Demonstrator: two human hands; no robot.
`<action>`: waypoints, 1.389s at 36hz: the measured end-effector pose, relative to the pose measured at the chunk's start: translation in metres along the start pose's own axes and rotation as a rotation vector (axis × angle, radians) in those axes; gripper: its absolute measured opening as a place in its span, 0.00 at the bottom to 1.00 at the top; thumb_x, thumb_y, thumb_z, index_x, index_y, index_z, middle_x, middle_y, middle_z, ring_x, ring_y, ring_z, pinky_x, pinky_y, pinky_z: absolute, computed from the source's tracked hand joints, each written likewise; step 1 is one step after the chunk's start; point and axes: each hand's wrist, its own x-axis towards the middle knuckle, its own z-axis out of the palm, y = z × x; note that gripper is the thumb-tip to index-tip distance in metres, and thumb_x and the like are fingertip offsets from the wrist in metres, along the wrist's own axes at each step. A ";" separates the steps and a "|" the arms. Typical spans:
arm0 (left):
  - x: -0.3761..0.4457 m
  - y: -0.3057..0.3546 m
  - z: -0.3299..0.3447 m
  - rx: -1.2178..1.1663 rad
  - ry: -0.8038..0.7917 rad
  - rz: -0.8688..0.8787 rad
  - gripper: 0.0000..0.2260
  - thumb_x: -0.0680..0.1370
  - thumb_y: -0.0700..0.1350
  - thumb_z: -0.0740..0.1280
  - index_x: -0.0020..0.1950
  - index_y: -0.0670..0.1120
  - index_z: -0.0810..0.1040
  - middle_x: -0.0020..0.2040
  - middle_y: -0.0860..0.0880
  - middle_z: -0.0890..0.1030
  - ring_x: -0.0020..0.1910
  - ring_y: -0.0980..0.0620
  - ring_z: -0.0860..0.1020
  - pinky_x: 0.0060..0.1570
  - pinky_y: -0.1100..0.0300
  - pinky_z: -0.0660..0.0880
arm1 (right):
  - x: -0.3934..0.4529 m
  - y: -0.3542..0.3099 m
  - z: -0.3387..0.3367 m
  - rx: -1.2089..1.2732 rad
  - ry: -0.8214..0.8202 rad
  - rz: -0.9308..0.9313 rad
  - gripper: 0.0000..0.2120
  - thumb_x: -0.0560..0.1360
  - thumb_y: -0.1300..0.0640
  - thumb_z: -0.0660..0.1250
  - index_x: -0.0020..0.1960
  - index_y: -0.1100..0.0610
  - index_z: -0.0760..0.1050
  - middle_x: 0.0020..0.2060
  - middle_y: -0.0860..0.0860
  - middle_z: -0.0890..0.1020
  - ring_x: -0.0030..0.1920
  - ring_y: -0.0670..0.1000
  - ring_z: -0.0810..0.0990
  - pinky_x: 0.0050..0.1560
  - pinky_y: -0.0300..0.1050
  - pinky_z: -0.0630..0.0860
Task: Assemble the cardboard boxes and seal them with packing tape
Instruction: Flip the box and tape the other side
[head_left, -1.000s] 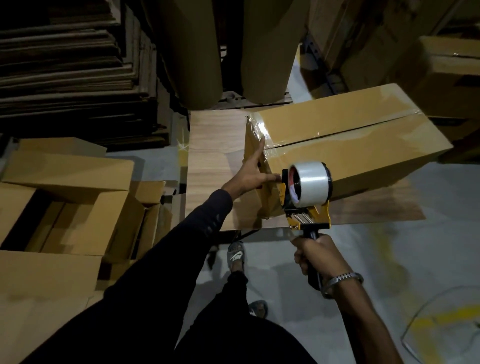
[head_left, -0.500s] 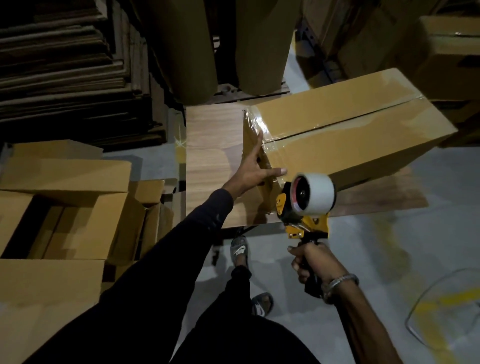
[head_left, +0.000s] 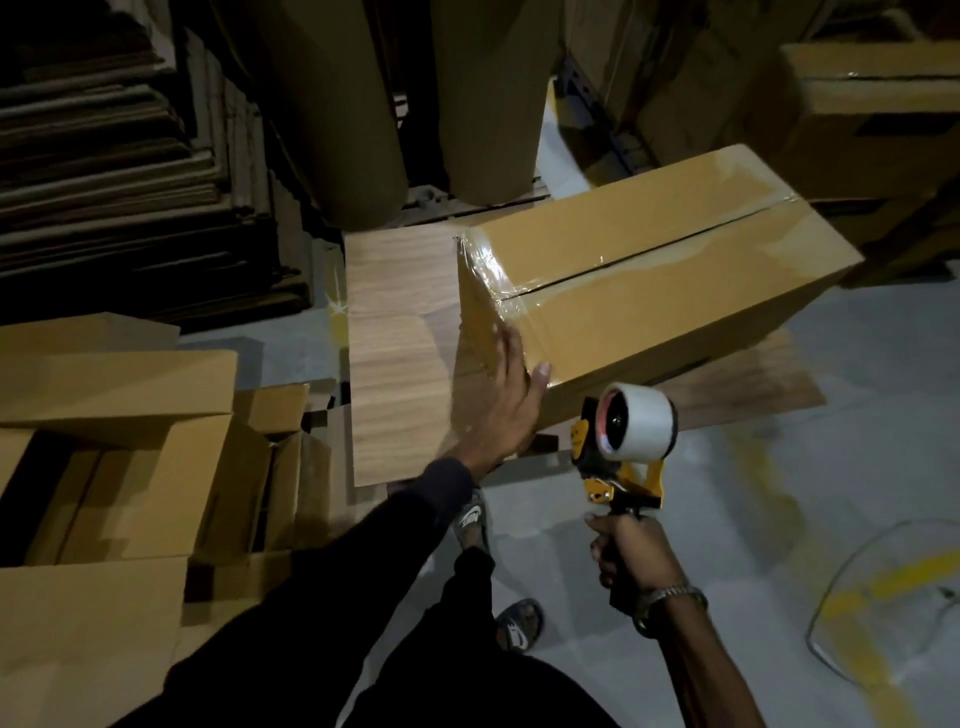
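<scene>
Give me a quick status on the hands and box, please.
Left hand flat on taped box end. Right hand grips tape dispenser, off the box. Nothing blocking.

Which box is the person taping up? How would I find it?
Look for the wooden table in the middle, in front of two big brown rolls. The box lies on it, with the left hand flat against its near end. Unlike the open boxes at the left, it is shut, with shiny clear tape along its top seam.
</scene>
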 end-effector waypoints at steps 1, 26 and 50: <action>-0.002 0.000 0.010 -0.062 0.016 -0.018 0.33 0.89 0.56 0.51 0.83 0.52 0.29 0.82 0.52 0.26 0.81 0.55 0.32 0.83 0.47 0.42 | -0.002 -0.004 -0.002 0.020 0.012 -0.021 0.22 0.79 0.64 0.69 0.28 0.58 0.68 0.23 0.58 0.71 0.20 0.52 0.62 0.28 0.43 0.60; 0.086 0.046 -0.011 -0.249 0.355 -0.267 0.33 0.87 0.64 0.44 0.85 0.50 0.36 0.86 0.51 0.37 0.84 0.53 0.42 0.83 0.48 0.44 | -0.051 -0.089 -0.039 0.057 -0.106 -0.201 0.14 0.79 0.62 0.70 0.36 0.60 0.73 0.28 0.62 0.74 0.20 0.52 0.62 0.25 0.41 0.61; 0.040 -0.053 -0.027 -0.092 0.017 -0.074 0.31 0.85 0.65 0.57 0.84 0.66 0.45 0.86 0.55 0.49 0.81 0.54 0.55 0.80 0.44 0.61 | -0.064 -0.129 -0.007 -0.074 -0.235 -0.198 0.13 0.80 0.57 0.71 0.39 0.61 0.74 0.32 0.63 0.79 0.20 0.52 0.66 0.24 0.40 0.62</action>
